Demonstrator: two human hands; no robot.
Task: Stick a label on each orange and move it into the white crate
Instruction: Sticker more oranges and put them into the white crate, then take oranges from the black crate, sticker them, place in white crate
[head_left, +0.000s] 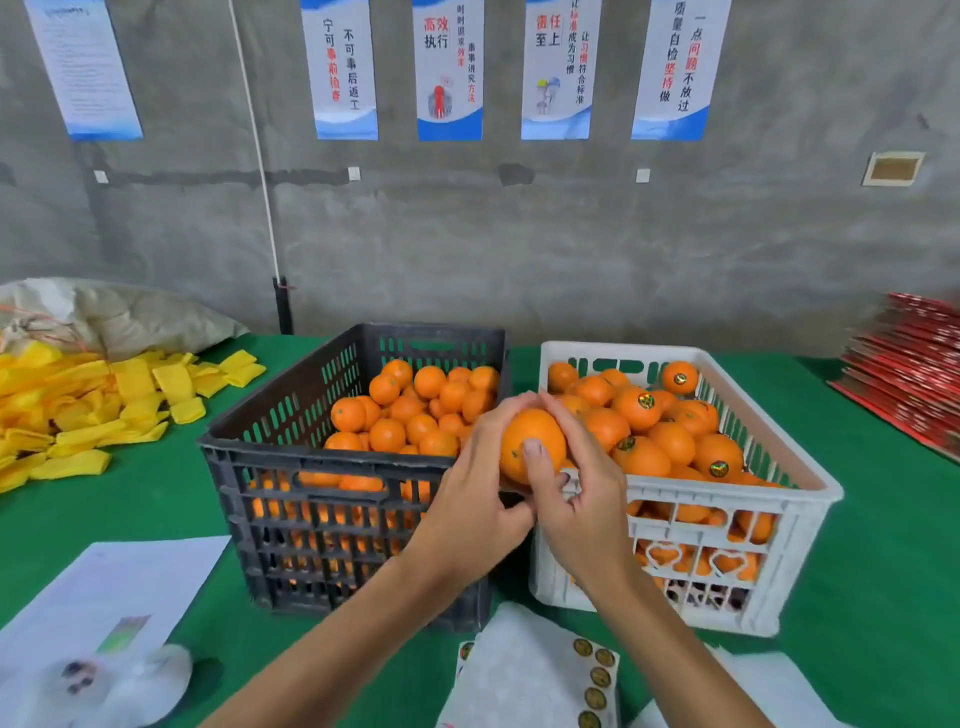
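Step in hand: labelling. One orange (532, 441) is held up between the black crate (332, 467) and the white crate (779, 499), above their adjoining near corners. No label is visible on its facing side; the right thumb (535, 457) lies flat on the peel, and whether a sticker sits under it cannot be told. My judgement is that the label is being pressed down, or is just about to be.

Left hand (467, 499): fingers curled round the left and far side of the orange, cupping it from below. It holds the fruit.

Right hand (582, 493): fingers curved over the top and right side of the orange, thumb pressed on the front. It also grips the fruit; the lower fingers are bent and seem to carry nothing else.

Black crate: filled with unlabelled oranges. White crate: heaped with oranges, several showing round dark stickers. A sticker sheet (597, 680) lies on the green table (156, 499) near the person, just before the white crate.

Next move, as judged: confirm the label is seated, then carry the orange a short way right and set it on the heap. The pile stands at rim height, so it needs a settled hollow, else it may roll off.
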